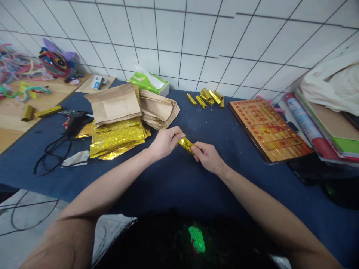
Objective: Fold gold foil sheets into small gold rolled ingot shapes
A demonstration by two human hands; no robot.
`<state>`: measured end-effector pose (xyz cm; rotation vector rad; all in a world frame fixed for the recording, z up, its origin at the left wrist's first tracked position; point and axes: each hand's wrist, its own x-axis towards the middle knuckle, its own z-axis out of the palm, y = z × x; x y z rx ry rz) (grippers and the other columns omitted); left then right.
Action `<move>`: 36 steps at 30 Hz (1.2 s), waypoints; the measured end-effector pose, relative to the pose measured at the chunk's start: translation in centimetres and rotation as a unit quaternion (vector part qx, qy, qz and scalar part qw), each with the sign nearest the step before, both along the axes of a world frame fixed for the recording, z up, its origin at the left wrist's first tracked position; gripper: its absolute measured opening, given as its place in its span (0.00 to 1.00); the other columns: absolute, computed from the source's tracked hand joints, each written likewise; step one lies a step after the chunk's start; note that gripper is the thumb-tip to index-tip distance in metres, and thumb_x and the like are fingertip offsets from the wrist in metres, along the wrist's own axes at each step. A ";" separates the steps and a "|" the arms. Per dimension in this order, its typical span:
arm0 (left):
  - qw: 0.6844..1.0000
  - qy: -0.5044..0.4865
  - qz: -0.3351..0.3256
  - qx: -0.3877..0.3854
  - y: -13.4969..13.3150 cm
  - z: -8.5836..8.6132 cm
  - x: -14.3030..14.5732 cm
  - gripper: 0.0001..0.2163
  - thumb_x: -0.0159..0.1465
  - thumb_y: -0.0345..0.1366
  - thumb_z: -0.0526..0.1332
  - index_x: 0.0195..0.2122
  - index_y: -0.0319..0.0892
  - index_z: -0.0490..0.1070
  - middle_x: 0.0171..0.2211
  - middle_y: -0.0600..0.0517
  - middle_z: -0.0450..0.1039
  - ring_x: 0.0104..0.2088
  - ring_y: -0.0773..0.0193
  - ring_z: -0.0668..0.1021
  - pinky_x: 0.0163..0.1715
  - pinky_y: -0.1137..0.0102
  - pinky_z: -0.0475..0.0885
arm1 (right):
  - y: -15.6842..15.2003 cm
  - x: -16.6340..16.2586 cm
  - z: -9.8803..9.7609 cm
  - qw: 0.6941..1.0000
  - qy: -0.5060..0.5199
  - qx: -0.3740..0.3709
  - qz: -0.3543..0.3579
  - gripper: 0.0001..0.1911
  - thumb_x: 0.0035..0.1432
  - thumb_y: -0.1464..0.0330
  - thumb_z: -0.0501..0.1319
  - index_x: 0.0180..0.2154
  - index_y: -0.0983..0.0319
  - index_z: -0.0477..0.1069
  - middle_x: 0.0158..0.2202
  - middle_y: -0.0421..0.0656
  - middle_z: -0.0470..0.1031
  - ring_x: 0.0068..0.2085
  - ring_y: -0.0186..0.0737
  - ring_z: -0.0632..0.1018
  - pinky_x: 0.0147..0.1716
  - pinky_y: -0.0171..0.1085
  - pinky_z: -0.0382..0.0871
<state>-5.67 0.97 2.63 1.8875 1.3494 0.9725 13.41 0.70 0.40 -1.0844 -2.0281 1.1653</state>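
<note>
Both my hands pinch a small rolled piece of gold foil paper (186, 144) just above the blue table cover (179, 175). My left hand (165, 142) grips its upper left end with closed fingers. My right hand (206, 156) grips its lower right end, fingers closed round it. To the left lies a stack of gold foil sheets (119, 140) under brown paper (113, 102). Several finished gold rolls (206, 98) lie at the back of the table near the tiled wall.
A black glue gun (74, 120) with its cable lies at left. A green tissue pack (150, 83) sits at the back. A red-and-gold printed board (269, 129) lies at right, beside stacked books and a white bag (333, 84). Pipe cleaners clutter the wooden table (11, 123) far left.
</note>
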 end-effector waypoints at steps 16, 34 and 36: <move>0.918 -0.341 0.021 -0.202 -0.9 -0.4 2.5 0.10 0.46 0.36 0.68 0.24 0.37 0.70 0.18 0.57 0.68 0.16 0.76 0.67 0.16 0.78 0.62 | -0.8 -0.6 -0.5 0.997 0.050 0.032 -0.046 0.20 0.62 0.60 0.50 0.20 0.61 0.60 0.16 0.35 0.62 0.19 0.29 0.63 0.23 0.33 0.56; 0.960 -0.232 -0.010 -0.154 -0.6 0.1 1.6 0.09 0.51 0.36 0.64 0.21 0.36 0.69 0.14 0.58 0.65 0.15 0.77 0.63 0.15 0.79 0.58 | -0.9 -0.8 -0.5 0.997 0.050 -0.050 0.001 0.15 0.59 0.58 0.54 0.28 0.62 0.66 0.20 0.35 0.66 0.20 0.28 0.67 0.21 0.30 0.59; 0.963 -0.218 -0.027 -0.158 -0.6 0.0 1.7 0.09 0.51 0.37 0.64 0.22 0.36 0.70 0.16 0.57 0.66 0.16 0.77 0.65 0.16 0.79 0.60 | -1.0 -0.8 -0.5 0.998 0.045 -0.051 0.003 0.15 0.60 0.60 0.52 0.26 0.62 0.65 0.20 0.36 0.65 0.20 0.28 0.67 0.20 0.30 0.60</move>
